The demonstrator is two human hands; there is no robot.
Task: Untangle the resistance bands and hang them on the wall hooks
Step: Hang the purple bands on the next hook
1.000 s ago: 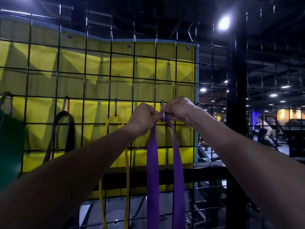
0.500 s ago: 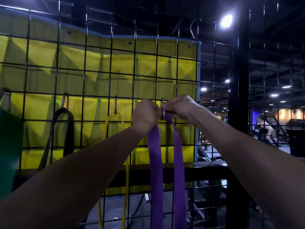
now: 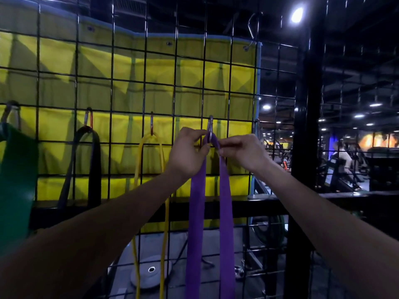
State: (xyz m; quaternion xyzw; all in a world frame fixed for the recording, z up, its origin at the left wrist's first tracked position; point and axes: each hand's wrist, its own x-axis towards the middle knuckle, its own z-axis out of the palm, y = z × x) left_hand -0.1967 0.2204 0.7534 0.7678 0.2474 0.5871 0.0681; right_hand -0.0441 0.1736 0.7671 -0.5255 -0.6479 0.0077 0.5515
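Both hands have drawn slightly apart at the clip since a second ago, so more of the purple band's top loop shows between them. The left hand point(image 3: 188, 152) pinches the purple band point(image 3: 209, 212) just left of the metal clip point(image 3: 210, 127), fingers curled around it; the right hand point(image 3: 241, 151) pinches the loop just right of the clip. The loop appears threaded through the clip, so this band looks almost hung, with only the letting go left. Left of the clip, a yellow band point(image 3: 149, 190), a black band point(image 3: 83, 167) and a green band point(image 3: 17, 180) already hang from their own hooks on the wire grid point(image 3: 112, 87). Behind the grid is a yellow mat point(image 3: 129, 67); right of it, a dim gym with ceiling lights.
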